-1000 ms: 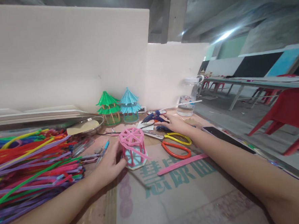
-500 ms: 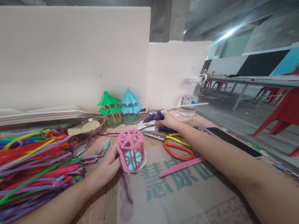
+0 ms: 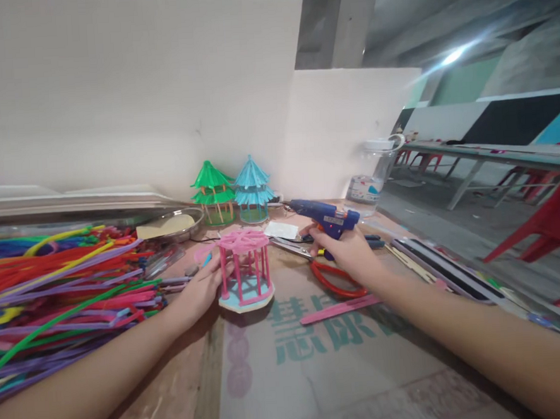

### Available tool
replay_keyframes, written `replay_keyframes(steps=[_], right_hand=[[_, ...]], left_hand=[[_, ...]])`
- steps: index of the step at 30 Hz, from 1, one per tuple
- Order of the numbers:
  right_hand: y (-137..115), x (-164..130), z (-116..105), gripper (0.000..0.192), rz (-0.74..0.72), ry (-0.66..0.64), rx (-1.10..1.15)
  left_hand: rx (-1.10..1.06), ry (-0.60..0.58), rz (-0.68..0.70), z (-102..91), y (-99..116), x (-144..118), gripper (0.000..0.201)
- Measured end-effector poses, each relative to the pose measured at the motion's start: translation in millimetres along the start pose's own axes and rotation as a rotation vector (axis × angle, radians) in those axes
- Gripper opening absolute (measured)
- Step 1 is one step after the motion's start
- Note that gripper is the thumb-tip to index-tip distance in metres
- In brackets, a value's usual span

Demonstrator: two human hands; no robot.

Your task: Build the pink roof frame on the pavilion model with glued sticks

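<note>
The pink open-framed pavilion with a pale-blue, many-sided base (image 3: pixel 238 276) is grasped at its left side by the left hand (image 3: pixel 200 298), upright near the printed cardboard sheet's (image 3: pixel 291 386) left edge. The blue plastic glue gun (image 3: pixel 325 214) is clasped in the right hand (image 3: pixel 346 253), above metal scissors with an orange-red handle loop (image 3: pixel 334 285).

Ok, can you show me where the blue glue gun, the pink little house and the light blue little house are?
Blue glue gun (image 3: pixel 322 212), head view: on its body.
Pink little house (image 3: pixel 238 277), head view: on a front post.
Light blue little house (image 3: pixel 253 194), head view: on its lower roof.
</note>
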State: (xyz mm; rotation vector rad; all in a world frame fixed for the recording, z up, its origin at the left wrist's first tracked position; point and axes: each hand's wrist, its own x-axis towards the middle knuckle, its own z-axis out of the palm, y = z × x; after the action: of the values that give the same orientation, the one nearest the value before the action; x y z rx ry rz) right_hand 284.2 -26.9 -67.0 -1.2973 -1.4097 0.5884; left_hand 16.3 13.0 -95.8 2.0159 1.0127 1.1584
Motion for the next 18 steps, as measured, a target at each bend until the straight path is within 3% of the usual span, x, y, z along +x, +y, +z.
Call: replay_keyframes(steps=[4,8,14,18], right_hand=[[5.9,-13.3,12.3,0.025,0.037,0.078,0.06],[6.1,-13.9,14.6,0.023,0.046,0.05,-0.029],[9.6,-13.7,15.6,0.02,0.103,0.026,0.081],[10.2,-8.7,8.7,0.018,0.066,0.019,-0.107]], left_hand=[[0.006,-0.003,-0.019,-3.3,7.5,-1.9,0.044],[-0.001,0.004,-0.045,-1.4,12.5,-4.6,0.044],[-0.04,-0.003,-0.061,2.6,13.2,-2.6,0.049],[-0.088,-0.004,-0.015,6.7,11.0,-5.4,0.055]])
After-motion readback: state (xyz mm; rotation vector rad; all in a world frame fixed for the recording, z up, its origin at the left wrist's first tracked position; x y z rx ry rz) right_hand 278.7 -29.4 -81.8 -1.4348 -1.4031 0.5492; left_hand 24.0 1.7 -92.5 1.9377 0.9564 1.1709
